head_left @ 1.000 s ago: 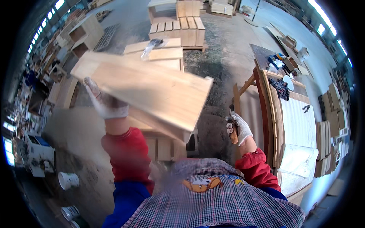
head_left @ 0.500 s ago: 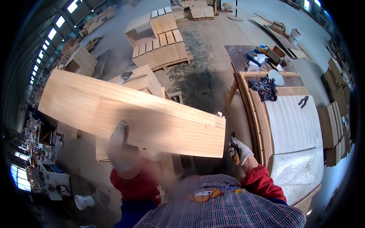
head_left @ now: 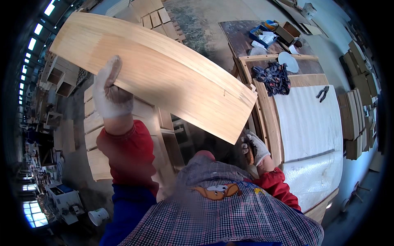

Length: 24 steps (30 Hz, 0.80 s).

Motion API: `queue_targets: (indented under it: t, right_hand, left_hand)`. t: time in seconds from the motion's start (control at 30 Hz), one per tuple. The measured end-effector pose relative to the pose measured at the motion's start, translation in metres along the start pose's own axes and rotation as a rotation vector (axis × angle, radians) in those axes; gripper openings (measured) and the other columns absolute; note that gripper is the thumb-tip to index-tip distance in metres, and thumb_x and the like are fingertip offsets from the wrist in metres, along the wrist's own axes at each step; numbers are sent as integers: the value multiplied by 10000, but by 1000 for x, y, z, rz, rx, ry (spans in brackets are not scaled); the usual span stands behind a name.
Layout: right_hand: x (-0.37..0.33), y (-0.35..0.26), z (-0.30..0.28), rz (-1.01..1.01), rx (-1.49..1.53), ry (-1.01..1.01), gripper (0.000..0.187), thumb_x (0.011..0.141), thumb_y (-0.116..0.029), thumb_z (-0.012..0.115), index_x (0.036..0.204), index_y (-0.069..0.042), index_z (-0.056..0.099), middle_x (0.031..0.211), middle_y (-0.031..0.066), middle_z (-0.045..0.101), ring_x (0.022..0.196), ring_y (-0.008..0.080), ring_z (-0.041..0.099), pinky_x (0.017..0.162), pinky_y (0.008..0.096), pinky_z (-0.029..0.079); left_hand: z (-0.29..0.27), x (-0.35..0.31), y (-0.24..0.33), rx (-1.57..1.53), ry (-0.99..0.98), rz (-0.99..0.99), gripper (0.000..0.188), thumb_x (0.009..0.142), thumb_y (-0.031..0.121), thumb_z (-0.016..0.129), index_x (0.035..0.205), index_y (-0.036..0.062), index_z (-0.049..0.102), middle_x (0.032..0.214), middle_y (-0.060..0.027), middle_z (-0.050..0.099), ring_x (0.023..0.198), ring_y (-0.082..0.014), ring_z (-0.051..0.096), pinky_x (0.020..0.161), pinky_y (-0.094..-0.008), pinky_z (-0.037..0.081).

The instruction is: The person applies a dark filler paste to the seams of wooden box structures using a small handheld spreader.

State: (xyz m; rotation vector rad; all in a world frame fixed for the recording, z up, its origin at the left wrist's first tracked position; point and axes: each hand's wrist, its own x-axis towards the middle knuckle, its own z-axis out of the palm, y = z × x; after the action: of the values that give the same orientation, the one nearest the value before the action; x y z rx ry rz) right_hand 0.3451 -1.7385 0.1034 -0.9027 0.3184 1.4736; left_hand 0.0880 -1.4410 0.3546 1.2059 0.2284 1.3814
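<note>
A long, pale wooden panel [head_left: 164, 78] slants across the middle, its far left end raised higher in the picture than its right end. My left hand [head_left: 111, 92], in a whitish work glove, is closed on the panel's lower edge, with the thumb lying over its face. Small notched bits stick out at the panel's right corner. Close to that right end, my gloved right hand [head_left: 258, 149] is wrapped round a tool with a brown handle [head_left: 249, 156]. A dark end of the tool shows beyond the fingers; its kind is unclear.
On my right stands a workbench [head_left: 279, 135] topped with white foam sheeting [head_left: 308, 123], bearing pliers [head_left: 323, 94], a dark patterned cloth [head_left: 273, 78] and a blue bin [head_left: 262, 36]. Wooden drawers [head_left: 97, 153] are stacked at left under the panel. A white bucket [head_left: 98, 216] stands lower left.
The panel has risen and swung up and away, tilting more steeply. My left hand has moved up and left with it. My right hand still holds the tool, slightly lower beside the bench.
</note>
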Motion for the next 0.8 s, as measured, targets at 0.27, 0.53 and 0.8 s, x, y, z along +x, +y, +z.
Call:
queue_targets:
  t: [0.27,0.53,0.8]
  right_hand:
    - [138,-72,97,1,-74,-13,271,986,-136,525,1255,-141,490,919,109,611,648,202,576,525,302,493]
    - [294,-156,253,-68,-204,-21,312,970,-155,557,1278,-142,514,938,113,607,658,207,562,522,292,469]
    - [497,-268,319,95,-327,232,203,923,-321,622,831,-144,586,591,-32,533,463,111,503,415,213,426]
  left_hand:
    - [-71,161,-77,20,333,-104,315,920,57,608,1210,-48,546,1167,-148,619,1026,-277,637,911,-413,533]
    - [-165,335,-147,-37,335,-147,440,945,197,579,1296,-50,483,1209,-193,610,1120,-313,609,952,-448,507]
    - [-182,423,-293,28,516,-315,397,834,141,742,1124,-94,607,1075,-104,671,945,-180,645,846,-321,524]
